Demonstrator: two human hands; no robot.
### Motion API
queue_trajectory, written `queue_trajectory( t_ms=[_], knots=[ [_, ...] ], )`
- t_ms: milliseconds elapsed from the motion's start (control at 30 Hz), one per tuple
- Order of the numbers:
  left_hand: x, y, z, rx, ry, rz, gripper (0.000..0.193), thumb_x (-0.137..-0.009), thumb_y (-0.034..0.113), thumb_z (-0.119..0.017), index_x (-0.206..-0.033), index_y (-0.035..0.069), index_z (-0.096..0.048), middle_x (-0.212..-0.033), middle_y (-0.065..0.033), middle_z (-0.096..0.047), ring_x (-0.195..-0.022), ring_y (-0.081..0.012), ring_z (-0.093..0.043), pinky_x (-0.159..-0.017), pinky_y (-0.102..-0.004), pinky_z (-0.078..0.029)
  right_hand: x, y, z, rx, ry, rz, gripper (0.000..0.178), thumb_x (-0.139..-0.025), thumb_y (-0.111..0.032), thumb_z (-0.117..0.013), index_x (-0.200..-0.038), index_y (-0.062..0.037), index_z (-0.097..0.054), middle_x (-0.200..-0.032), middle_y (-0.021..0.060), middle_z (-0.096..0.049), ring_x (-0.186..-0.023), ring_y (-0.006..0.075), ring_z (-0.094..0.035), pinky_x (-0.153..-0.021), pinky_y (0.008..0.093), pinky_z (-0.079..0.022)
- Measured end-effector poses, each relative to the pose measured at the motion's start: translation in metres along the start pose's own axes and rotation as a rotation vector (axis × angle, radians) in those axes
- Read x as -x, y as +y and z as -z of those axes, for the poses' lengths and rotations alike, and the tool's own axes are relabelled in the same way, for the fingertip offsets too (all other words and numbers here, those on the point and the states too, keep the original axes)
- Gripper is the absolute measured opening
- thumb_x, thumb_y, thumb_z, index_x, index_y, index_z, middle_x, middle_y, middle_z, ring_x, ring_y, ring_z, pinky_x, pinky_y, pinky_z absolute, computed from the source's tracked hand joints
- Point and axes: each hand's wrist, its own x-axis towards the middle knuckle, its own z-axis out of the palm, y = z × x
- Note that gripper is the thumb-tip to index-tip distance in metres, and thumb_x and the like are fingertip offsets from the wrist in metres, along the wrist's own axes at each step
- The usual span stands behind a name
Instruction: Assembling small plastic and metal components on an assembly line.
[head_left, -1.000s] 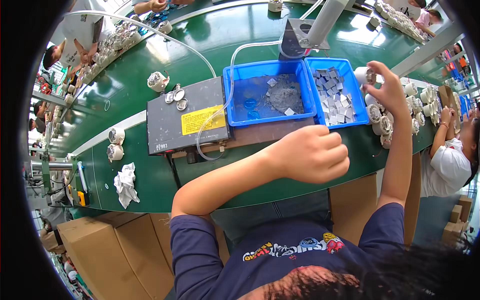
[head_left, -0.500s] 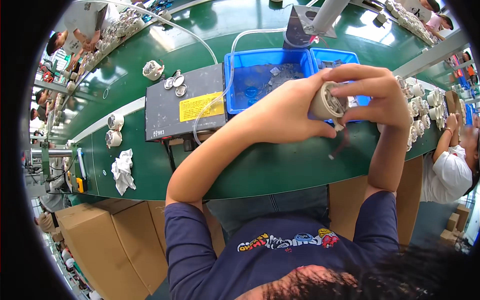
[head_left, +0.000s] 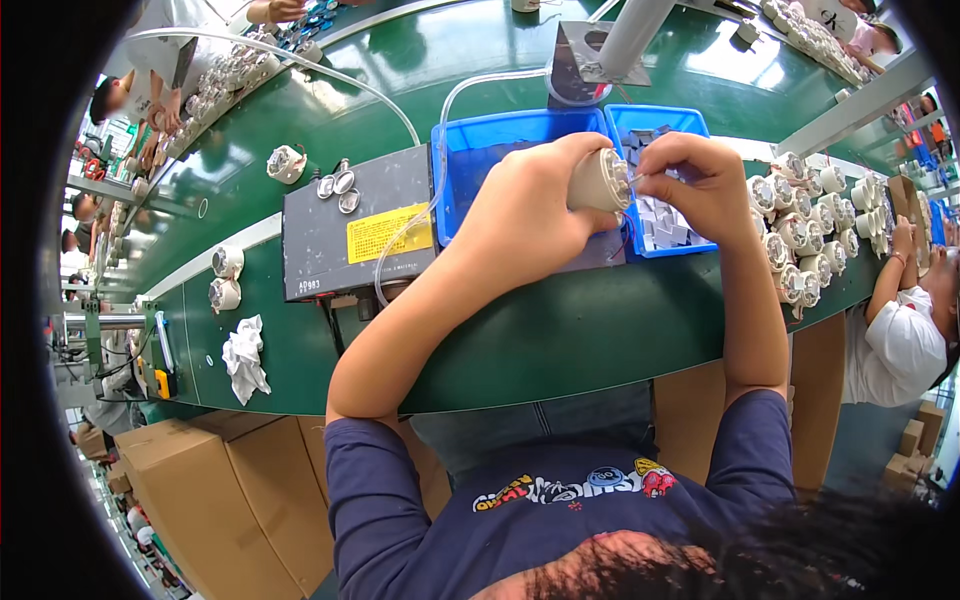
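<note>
The left grip (head_left: pixel 535 205) grasps a cream cylindrical part (head_left: pixel 597 186), held up off the green counter (head_left: pixel 560 345) and overlapping in view two adjoining blue bins (head_left: pixel 515 124), its detailed face turned rightward. The right grip (head_left: pixel 698 180) has thumb and fingertips drawn close at that face; whether they clasp anything cannot be told. Similar cream parts (head_left: pixel 805 225) cluster at right.
</note>
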Motion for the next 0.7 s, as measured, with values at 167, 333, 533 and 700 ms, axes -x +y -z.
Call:
queue_trajectory(
  t_ms=[167,333,533,700],
  knots=[
    [0.005,-0.004,-0.017,-0.26,0.305,-0.257,0.061,-0.074,0.002,-0.093,-0.131,0.001,-0.072,-0.131,-0.0192,-0.07,-0.122,-0.0389,-0.069,-0.101,-0.0431,-0.058,0.001,-0.008,-0.013,-0.202,0.216,-0.452,0.014,-0.1,-0.01,-0.083,-0.107,0.0015,-0.078,-0.088,0.0023,-0.077,-0.071,0.0062,-0.067,-0.064,0.0228,-0.054],
    [-0.001,-0.009,-0.02,0.021,0.351,-0.124,0.062,-0.079,0.0,-0.091,-0.136,-0.002,-0.069,-0.132,-0.0184,-0.071,-0.123,-0.0335,-0.07,-0.106,-0.0405,-0.057,0.0,-0.002,-0.026,-0.182,0.309,-0.52,0.026,-0.104,-0.016,-0.079,-0.123,0.0022,-0.079,-0.101,0.0065,-0.078,-0.083,0.0094,-0.07,-0.074,0.0236,-0.055],
    [-0.01,-0.024,-0.029,0.546,0.402,-0.04,0.074,-0.094,0.0,-0.085,-0.155,-0.012,-0.045,-0.141,-0.0232,-0.068,-0.137,-0.0261,-0.065,-0.119,-0.0389,-0.052,0.001,0.002,-0.042,-0.225,0.232,-0.13,0.065,-0.107,-0.034,-0.07,-0.161,0.0,-0.055,-0.152,0.016,-0.063,-0.141,0.024,-0.057,-0.122,0.0414,-0.04],
    [-0.015,-0.025,-0.026,0.604,0.404,-0.102,0.07,-0.094,-0.002,-0.084,-0.154,-0.012,-0.049,-0.145,-0.0222,-0.067,-0.136,-0.0251,-0.066,-0.118,-0.0386,-0.053,0.002,-0.002,-0.046,-0.324,0.182,-0.091,0.089,-0.105,-0.038,-0.071,-0.172,0.0036,-0.032,-0.169,0.0191,-0.046,-0.155,0.0274,-0.046,-0.127,0.0434,-0.033]
  ],
)
